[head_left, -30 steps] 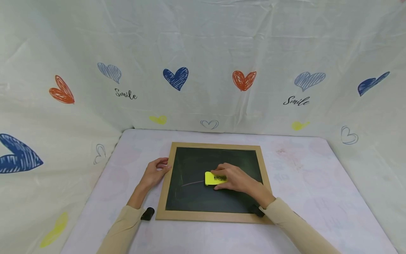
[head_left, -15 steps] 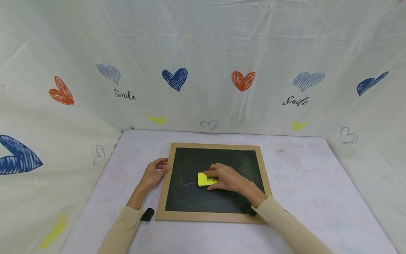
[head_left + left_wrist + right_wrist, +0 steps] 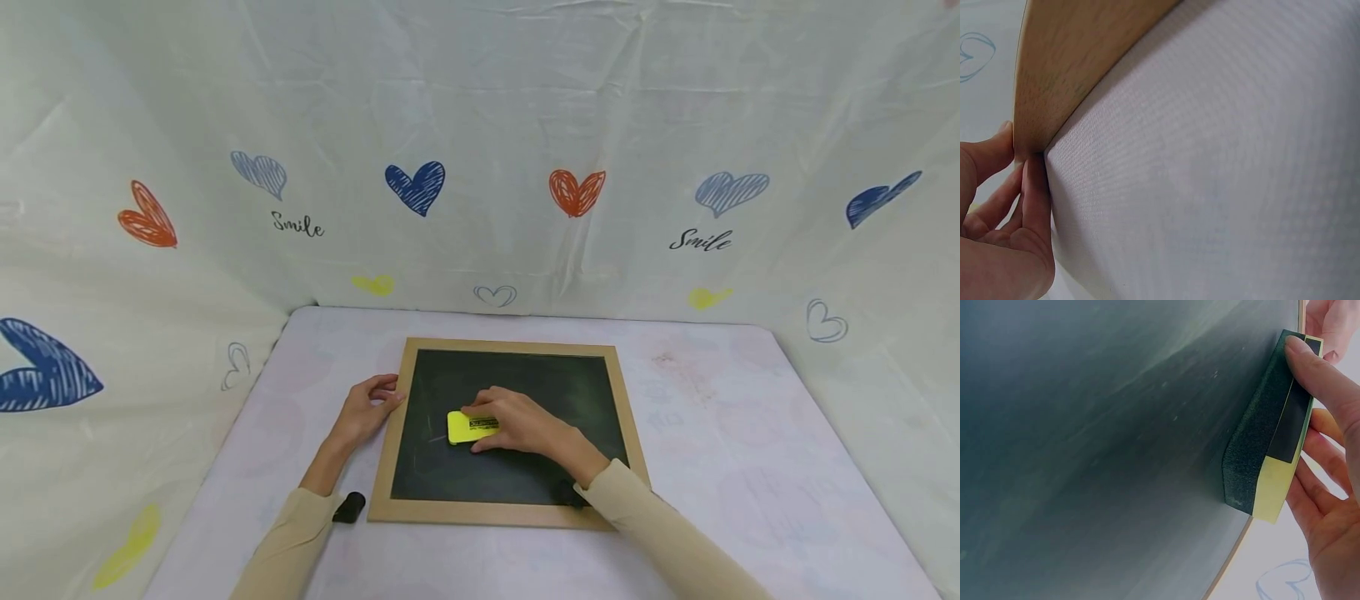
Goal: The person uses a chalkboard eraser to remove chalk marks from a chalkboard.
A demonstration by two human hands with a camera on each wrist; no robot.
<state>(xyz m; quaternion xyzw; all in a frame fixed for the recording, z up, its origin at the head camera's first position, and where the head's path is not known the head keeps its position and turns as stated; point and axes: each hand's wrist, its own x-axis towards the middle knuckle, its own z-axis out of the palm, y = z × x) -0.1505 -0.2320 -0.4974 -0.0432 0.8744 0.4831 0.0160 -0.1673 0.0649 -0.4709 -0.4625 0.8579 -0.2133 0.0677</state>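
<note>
We see a board point(image 3: 517, 433) with a dark face and a pale wood frame lying flat on the table point(image 3: 720, 467), roughly in its middle; everything below is placed against that board.

The right hand point(image 3: 517, 423) lies over the board's face, left of its centre; its fingers and thumb curl round a yellow eraser point(image 3: 468, 427) and grip it by the sides; the eraser sits flat on the dark face, its dark foam side down against the board, as the right wrist view shows point(image 3: 1266, 456); the right fingers point(image 3: 1322, 381) wrap its yellow back there. A faint chalk line point(image 3: 437, 438) runs just left of the eraser, toward the board's left frame; pale smears show on the face near that frame.

The left hand point(image 3: 365, 410) rests on the table against the board's left frame, about midway along it; its fingers are nearly straight and press the frame's outer edge, the thumb on the wood; the left wrist view shows the fingertips point(image 3: 1029, 187) touching the frame point(image 3: 1066, 69) where it meets the table.

Behind the board hangs a white sheet point(image 3: 480, 150) printed with hearts and the word "Smile".
</note>
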